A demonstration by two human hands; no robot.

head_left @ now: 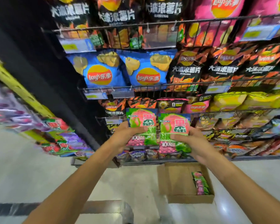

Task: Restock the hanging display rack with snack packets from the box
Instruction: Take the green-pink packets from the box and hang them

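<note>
Both hands busy: left hand (126, 136) gripping one green-pink packet (141, 125), right hand (192, 141) gripping another packet (174, 131), raised upright toward rack (152, 85), probably lining up hooks. Box (181, 181) on floor, few packets left.

I see blue Lay's bags (103, 70) on an upper tier, black chip bags (187, 68) beside them, yellow bags (229, 101) lower right, pale floor (23, 167).

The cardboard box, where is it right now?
The cardboard box sits on the floor, lower right in the head view, below the right hand and in front of the rack.
</note>
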